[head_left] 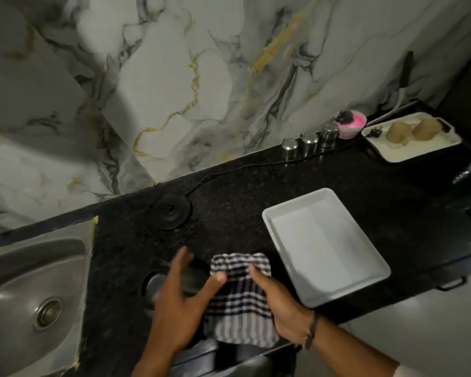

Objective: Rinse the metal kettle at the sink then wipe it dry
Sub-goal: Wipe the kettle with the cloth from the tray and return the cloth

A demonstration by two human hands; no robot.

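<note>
The metal kettle lies on its side on the black counter near the front edge, its round end facing the sink. Only that end and a strip of dark body show. My left hand rests over the kettle's body with fingers spread, holding it steady. My right hand grips a black-and-white checked cloth and presses it against the kettle's right side. The cloth drapes over the kettle and hangs toward the counter edge.
A steel sink with its drain is at the left. The black kettle base and its cord sit behind the hands. A white tray lies right of the cloth. Steel canisters, a pink tub and a tray with cups line the back right.
</note>
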